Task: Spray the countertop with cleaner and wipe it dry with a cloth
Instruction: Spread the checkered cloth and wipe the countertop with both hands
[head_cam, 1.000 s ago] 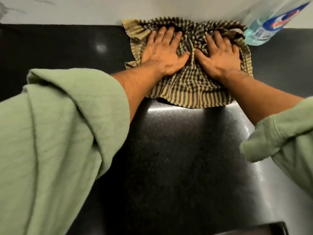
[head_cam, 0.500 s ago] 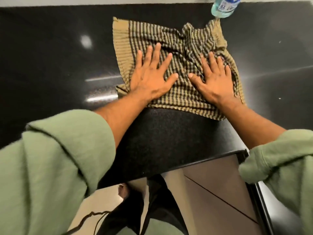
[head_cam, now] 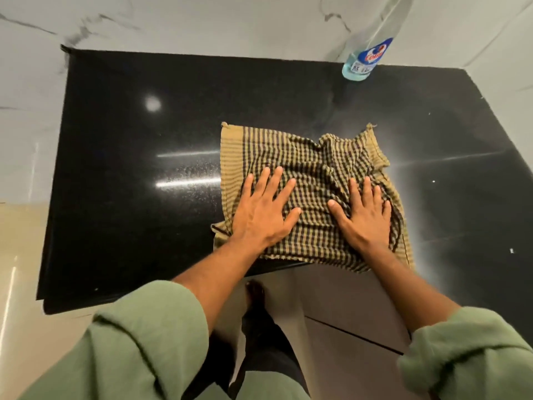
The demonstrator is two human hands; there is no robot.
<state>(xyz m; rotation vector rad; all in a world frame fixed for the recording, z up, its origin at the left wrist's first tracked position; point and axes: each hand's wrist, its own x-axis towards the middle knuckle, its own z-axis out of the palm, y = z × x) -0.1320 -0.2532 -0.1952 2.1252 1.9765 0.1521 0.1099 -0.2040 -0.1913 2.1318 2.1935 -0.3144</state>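
Black shiny stone makes up the countertop, with pale marble wall behind it. I have my left hand and my right hand side by side but apart, both flat with straight fingers, pressing down on the checked cloth. A second ago the cloth was bunched up against the back wall; now I have pulled it all the way to the front edge, and its near side hangs a little over that edge. I think that means one long wipe from back to front is done, and the strip behind the cloth looks dry. The wide left part of the stone may yet need a pass. Farther out, the cleaner bottle stands at the back right, well apart from the cloth. Its blue label has red letters that seem to start with "Col", but I cannot read the rest. My green sleeves fill the bottom.
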